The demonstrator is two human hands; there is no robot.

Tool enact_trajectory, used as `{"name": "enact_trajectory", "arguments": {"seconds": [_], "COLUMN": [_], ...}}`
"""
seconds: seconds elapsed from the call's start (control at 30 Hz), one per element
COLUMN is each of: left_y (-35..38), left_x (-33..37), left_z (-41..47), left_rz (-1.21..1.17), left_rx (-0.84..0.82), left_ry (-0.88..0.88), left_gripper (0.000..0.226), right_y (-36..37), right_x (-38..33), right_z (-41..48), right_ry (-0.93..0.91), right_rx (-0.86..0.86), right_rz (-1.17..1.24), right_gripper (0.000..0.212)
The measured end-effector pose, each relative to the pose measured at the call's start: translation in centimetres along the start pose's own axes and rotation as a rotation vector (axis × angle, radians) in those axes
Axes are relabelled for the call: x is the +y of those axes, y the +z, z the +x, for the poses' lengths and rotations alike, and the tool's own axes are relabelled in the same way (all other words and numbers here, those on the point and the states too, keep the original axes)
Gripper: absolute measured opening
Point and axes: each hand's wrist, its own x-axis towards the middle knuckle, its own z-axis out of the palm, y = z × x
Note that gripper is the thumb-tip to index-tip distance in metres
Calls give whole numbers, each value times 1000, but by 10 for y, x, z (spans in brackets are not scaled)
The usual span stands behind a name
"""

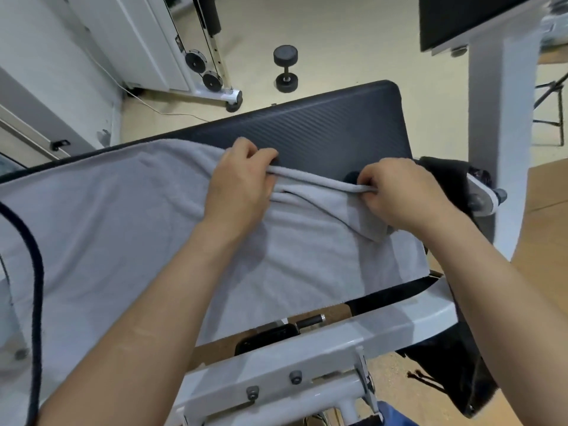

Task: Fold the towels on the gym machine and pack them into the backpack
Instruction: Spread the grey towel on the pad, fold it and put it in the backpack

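Head view, Inspector A: Where does the towel (pixel 123 226) lie?

Inspector B: Spread along the padded surface (pixel 338 127), long axis left to right. It covers the left and middle; the right end of the surface, toward its far corner, is bare.

Inspector A: State of the hands?

Inspector B: Both are on the towel's right end. The left hand (pixel 236 182) has its fingers (pixel 261 155) pinched on the bunched edge close to the far edge of the surface. The right hand (pixel 402 192) has its fingers (pixel 368 181) curled round the same edge toward the right end. A taut ridge of cloth runs between them.

Inspector A: What governs the next move?

Inspector B: In my judgement, direction. The bulk of the towel lies left of both hands, so the held edge would travel leftward along the long axis. A dark bag (pixel 445 176), possibly the backpack, hangs just beyond the right hand.
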Motion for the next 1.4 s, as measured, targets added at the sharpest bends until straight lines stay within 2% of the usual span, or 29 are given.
{"name": "enact_trajectory", "arguments": {"seconds": [0.1, 0.17, 0.27, 0.33, 0.37, 0.43, 0.5, 0.63, 0.73, 0.83, 0.97, 1.07, 1.27, 1.33, 1.4], "left_y": [-1, -4, -10, -12, -12, -9, -5, 0, 1, 6, 11, 11, 11, 10, 12], "left_x": [1, 3, 5, 6, 6, 6, 5, 3, 2, 4, 12, 20, 27, 26, 27], "left_z": [-1, 2, 14, 25, 31, 40, 47, 51, 41, 19, -21, -61, -141, -167, -182], "left_rz": [40, 65, 81, 93, 93, 79, 67, 42, 38, 61, 58, 3, 64, 71, 111], "left_rx": [25, 72, 137, 154, 163, 190, 228, 250, 215, 184, 189, 133, -25, -113, -173], "left_ry": [-30, -90, -156, -186, -193, -184, -155, -163, -92, -44, -134, -238, -277, -310, -306], "left_gripper": [8, 6, 7, 7, 7, 8, 13, 36, 24, 14, 8, 11, 21, 25, 32], "right_y": [-13, -21, -29, -33, -34, -34, -34, -22, -9, -2, -6, -7, 27, 51, 71], "right_x": [6, 12, 18, 22, 24, 28, 26, 18, 15, 13, -3, -34, -115, -134, -138], "right_z": [15, 24, 32, 44, 51, 68, 79, 86, 86, 87, 78, 56, -6, -30, -48], "right_ry": [8, 58, 230, 331, 363, 406, 417, 341, 271, 283, 233, 71, -310, -422, -473], "right_rx": [-10, -31, -34, 27, 72, 194, 293, 420, 500, 528, 604, 556, 97, 0, -20], "right_rz": [55, 335, 931, 1159, 1189, 1116, 986, 657, 502, 441, 403, 334, 347, 308, 253], "right_gripper": [10, 6, 9, 10, 10, 7, 18, 23, 25, 36, 61, 66, 51, 49, 50]}}
